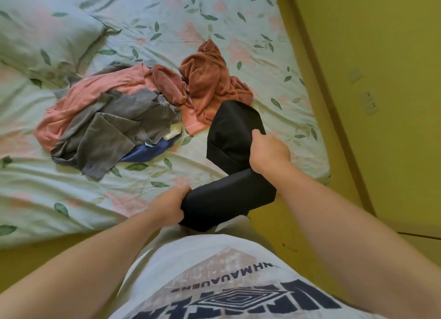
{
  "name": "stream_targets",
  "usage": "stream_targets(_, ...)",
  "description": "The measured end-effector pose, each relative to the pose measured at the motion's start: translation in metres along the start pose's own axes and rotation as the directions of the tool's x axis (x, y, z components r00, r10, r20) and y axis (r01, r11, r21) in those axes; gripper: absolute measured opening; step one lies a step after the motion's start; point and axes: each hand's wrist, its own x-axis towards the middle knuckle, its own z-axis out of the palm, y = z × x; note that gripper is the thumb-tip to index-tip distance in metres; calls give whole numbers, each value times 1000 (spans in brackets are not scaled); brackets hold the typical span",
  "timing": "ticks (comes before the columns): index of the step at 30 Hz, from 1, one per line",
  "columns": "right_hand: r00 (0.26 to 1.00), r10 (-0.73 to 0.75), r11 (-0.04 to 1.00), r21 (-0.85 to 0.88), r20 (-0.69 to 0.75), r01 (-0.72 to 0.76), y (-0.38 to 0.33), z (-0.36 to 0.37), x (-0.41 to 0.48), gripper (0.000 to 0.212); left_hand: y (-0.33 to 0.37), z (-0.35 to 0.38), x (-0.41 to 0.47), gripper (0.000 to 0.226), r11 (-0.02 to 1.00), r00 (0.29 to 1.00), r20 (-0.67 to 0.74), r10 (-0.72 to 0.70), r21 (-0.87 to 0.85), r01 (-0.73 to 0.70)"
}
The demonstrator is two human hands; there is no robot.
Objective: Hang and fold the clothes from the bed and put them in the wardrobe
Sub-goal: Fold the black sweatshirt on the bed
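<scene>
Left hand [168, 207] and right hand [269, 153] are each clenched on a black garment [226, 197], held doubled over above the bed [71, 199] edge, apparently so a fold can be set. The remaining clothes [114, 123] are heaped beyond.

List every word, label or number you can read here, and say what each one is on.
"NHMAUAUEN": small dark print on the person's white T-shirt, seen from above. The last letters are blurred, so the reading is uncertain.
Large dark-blue letters below it on the same shirt: cut off by the frame edge, not readable.
Light-blue tag on the grey garment: too small to read.
No other text is legible.
</scene>
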Motion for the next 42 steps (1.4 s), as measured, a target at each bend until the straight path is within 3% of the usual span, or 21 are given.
stream_targets(5,973,-225,958,-193,-50,212,11,0,-7,56,8,-79,3,44,928,973,-31,228,309,-207)
stream_targets(9,850,-525,836,-218,-46,504,11,-6,-17,59,17,-118,12,50,856,966,-20,256,468,-217)
stream_targets(12,768,-641,764,-123,-22,634,7,-10,-26,69,22,-128,12,65,911,964,-150,219,386,-147)
stream_targets(15,758,-652,755,90,-14,650,10,-15,-34,78,25,-137,11,105,940,936,-290,202,325,-103)
stream_targets(19,748,-662,726,203,-55,657,11,-25,-44,82,31,-142,9,136,836,951,-173,254,533,-127)
stream_targets(21,742,-668,719,214,-47,661,10,-29,-47,84,30,-143,9,132,819,966,-133,222,563,-111)
stream_targets(23,729,-684,715,186,-15,674,8,-32,-51,83,32,-148,7,113,805,975,-136,175,589,-62)
stream_targets(26,738,-675,718,207,-25,664,6,-35,-61,82,39,-159,1,50,746,962,-159,222,663,-63)
stream_targets(27,757,-652,731,227,-47,644,5,-36,-64,80,40,-163,0,37,695,950,-175,259,716,-57)
stream_targets(29,821,-562,774,283,-104,566,5,-30,-66,75,39,-170,2,36,597,941,-167,296,801,-46)
stream_targets(32,970,-236,804,549,-59,229,8,-6,-65,59,44,-174,6,41,611,963,-18,268,777,-155)
stream_targets(35,984,158,618,770,78,-160,16,26,-68,32,63,-172,8,33,737,980,91,174,648,-191)
stream_targets(37,913,317,392,841,257,-373,21,46,-81,39,76,-169,10,34,777,988,121,93,612,-148)
stream_targets(39,856,286,224,839,431,-497,22,65,-102,51,86,-166,12,38,816,989,149,12,570,-96)
stream_targets(42,830,159,102,827,535,-553,18,87,-135,58,98,-156,14,49,912,980,181,-86,410,5)
